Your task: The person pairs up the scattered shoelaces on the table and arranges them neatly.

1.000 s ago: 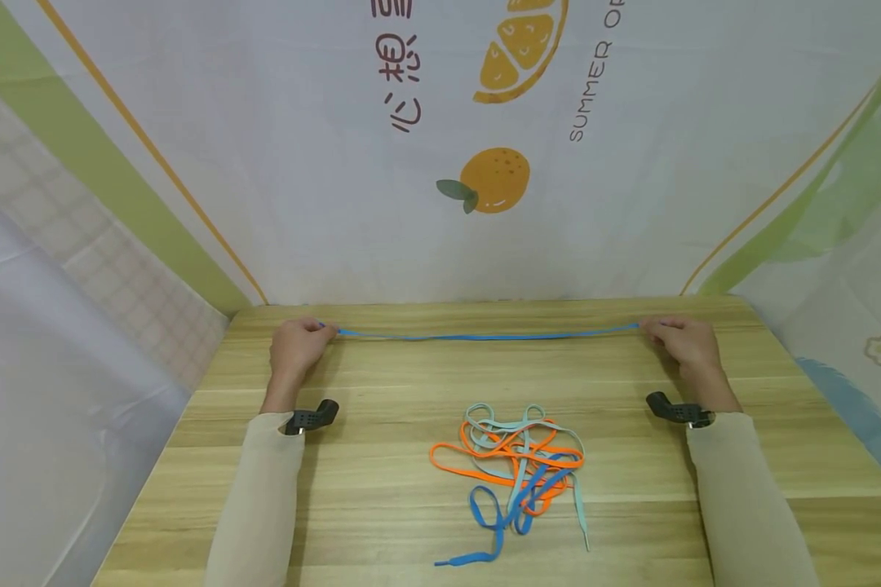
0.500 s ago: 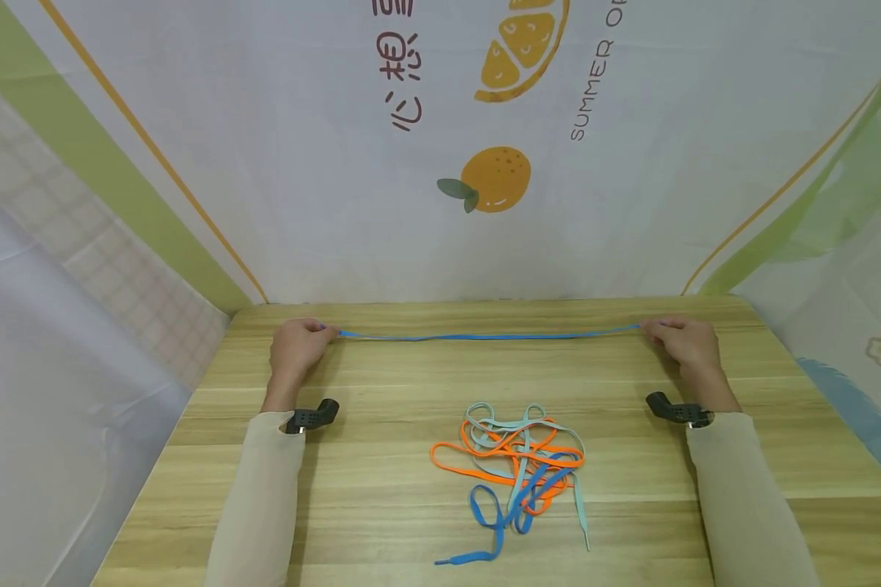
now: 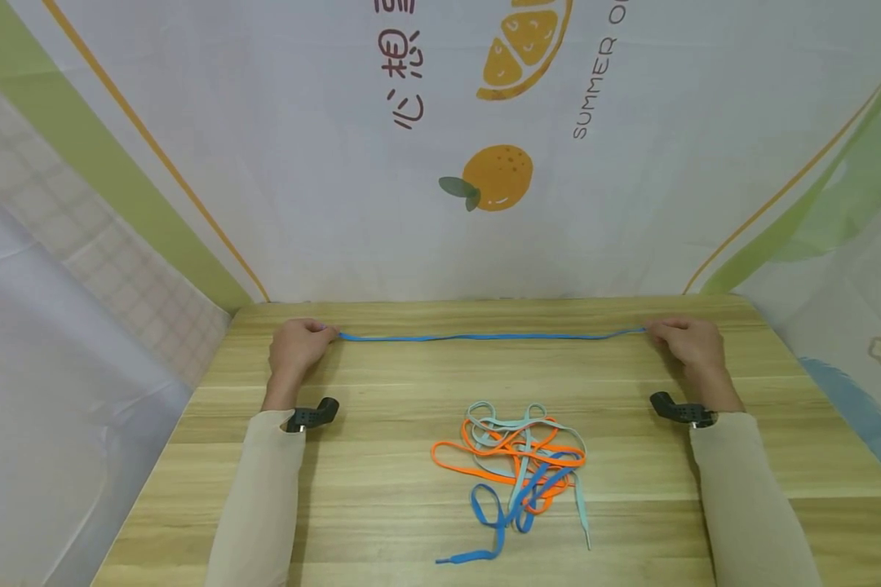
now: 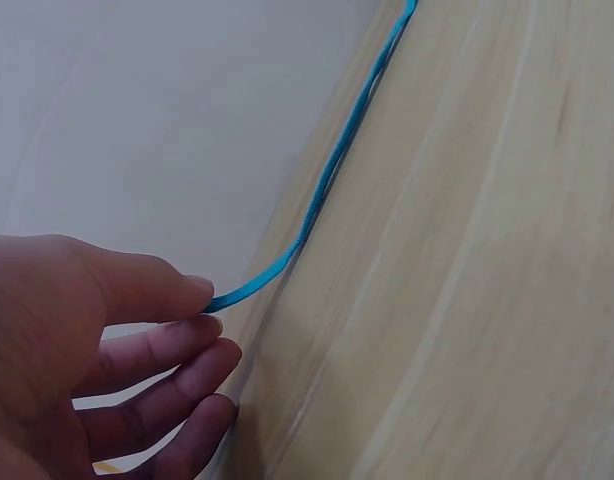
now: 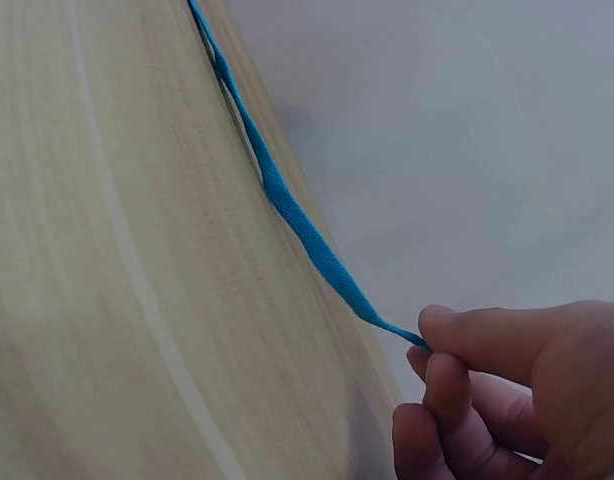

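Left grip (image 3: pixel 298 350), thumb and forefinger pinching a flat, bright-blue fabric shoelace (image 3: pixel 477 337). Right grip (image 3: pixel 690 348), pinching that same lace just as narrowly. It runs nearly straight between my grips, but whether its middle touches the pale, wood-grained bench (image 3: pixel 382 456) I can't tell. My fingertips hide the lace's tips, and each wrist view cuts its length off away from the grip. Nearer my body, between the grips and well apart from both, a flat orange lace (image 3: pixel 475 474), a flat pale-green lace (image 3: pixel 520 481) and a second flat blue lace (image 3: pixel 526 497) lie tangled; so many crossings, I can't follow any strand throughout.
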Tool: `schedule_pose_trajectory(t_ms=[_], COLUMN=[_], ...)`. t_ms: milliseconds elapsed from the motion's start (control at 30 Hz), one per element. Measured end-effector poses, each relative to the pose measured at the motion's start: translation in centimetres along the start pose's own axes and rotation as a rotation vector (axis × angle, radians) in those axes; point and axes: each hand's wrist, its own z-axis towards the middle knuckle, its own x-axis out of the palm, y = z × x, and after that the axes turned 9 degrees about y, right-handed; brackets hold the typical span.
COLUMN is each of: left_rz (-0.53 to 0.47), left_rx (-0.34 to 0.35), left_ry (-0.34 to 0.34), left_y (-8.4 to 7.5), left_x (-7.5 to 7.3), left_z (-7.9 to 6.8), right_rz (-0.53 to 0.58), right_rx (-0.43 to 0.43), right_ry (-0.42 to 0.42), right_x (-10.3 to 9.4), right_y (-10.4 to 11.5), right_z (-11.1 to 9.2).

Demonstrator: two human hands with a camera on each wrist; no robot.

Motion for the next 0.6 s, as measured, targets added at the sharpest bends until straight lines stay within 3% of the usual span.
schedule_pose_trajectory(t_ms=[300,533,600], left_rz=[-0.003,-0.022,-0.039], left_rx=[-0.020,-0.035,-0.034], left_ry=[0.010,0.009,0.006], left_y=[0.8,1.5,1.3], left_x=[-0.8,-1.9,-2.3], left_z=[0.0,-0.3,-0.5], right_rz=[0.002,-0.082,-0.037], right_rx=[0.026,0.000,-0.002], right_ry=[0.000,-0.002,-0.010], right_x=[-1.0,-2.5,-2.8], right_y=[-0.4,-0.1,0.3], right_z=[-0.3,-1.0,-1.2])
